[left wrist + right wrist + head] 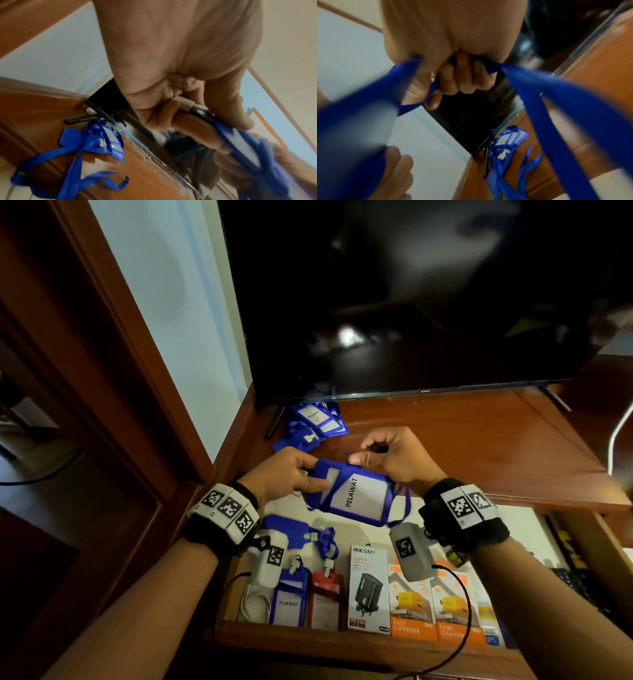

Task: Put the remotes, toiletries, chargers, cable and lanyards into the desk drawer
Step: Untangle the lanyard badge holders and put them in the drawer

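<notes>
Over drawer (308,635), both hands gripping lanyard (356,494)

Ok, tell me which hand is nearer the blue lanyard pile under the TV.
Left. The left hand is just in front of the lanyard pile; the right hand is farther right.

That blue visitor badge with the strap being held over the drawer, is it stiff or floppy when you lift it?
Probably both. The badge holder looks flat and fairly stiff, keeping its shape between the left hand and the right hand. Its blue strap seems floppy, drooping in loose loops, so it may snag or trail. It is likely light, since fingertips alone carry it.
</notes>
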`<state>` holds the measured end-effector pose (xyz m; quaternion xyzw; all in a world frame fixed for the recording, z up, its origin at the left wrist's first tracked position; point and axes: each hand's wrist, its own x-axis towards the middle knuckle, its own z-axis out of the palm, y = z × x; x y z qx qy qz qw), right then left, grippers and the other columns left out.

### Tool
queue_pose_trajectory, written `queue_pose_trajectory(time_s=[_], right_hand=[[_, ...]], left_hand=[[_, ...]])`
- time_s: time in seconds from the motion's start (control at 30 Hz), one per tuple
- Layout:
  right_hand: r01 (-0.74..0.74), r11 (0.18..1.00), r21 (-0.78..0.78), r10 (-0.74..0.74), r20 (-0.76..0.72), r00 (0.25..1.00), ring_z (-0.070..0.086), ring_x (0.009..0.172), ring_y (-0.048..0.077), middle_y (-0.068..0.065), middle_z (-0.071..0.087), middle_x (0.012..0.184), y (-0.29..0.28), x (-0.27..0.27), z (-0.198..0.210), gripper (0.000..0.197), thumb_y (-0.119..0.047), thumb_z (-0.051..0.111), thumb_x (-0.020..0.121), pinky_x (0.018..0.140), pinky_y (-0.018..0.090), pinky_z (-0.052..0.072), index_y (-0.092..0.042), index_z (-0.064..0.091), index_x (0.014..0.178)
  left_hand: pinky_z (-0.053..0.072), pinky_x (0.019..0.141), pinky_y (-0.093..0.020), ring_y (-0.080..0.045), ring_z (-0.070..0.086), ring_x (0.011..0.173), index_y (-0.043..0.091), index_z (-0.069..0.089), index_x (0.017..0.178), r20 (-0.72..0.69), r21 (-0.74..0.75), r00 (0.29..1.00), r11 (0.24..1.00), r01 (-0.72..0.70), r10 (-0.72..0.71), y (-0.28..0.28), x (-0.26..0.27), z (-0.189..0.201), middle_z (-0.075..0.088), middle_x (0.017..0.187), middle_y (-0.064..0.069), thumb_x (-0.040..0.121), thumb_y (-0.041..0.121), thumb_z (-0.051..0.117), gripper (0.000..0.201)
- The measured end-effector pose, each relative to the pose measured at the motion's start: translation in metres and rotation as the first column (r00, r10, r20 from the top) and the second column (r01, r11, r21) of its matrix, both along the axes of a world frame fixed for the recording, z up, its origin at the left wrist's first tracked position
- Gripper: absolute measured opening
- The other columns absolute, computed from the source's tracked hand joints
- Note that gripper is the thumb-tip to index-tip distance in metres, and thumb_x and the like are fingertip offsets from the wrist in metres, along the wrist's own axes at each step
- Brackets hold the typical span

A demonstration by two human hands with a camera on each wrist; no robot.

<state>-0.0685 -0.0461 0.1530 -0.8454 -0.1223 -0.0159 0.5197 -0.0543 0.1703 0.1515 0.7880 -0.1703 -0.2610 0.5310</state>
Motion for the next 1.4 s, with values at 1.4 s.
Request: queue_pose_trajectory(time_s=[1.4], right_hand=[[-0.113,0.921,0.374,0.205,-0.216,0.954,0.062,0.066,0.008,-0.001,0.070,0.075,0.014,-0.053,-0.006,0.016,-0.006,0.058,0.088,0.060,0.020,0.049,-0.014,0.073,0.085]], left_hand=[[0.052,0.077,-0.022,-0.008,0.068,0.087,0.021,0.069,0.094,0.149,-0.223,0.987,0.970,0.092,-0.060,0.012,-0.012,-0.017,0.074,0.086,0.008,0.076,0.006,0.067,0.023]])
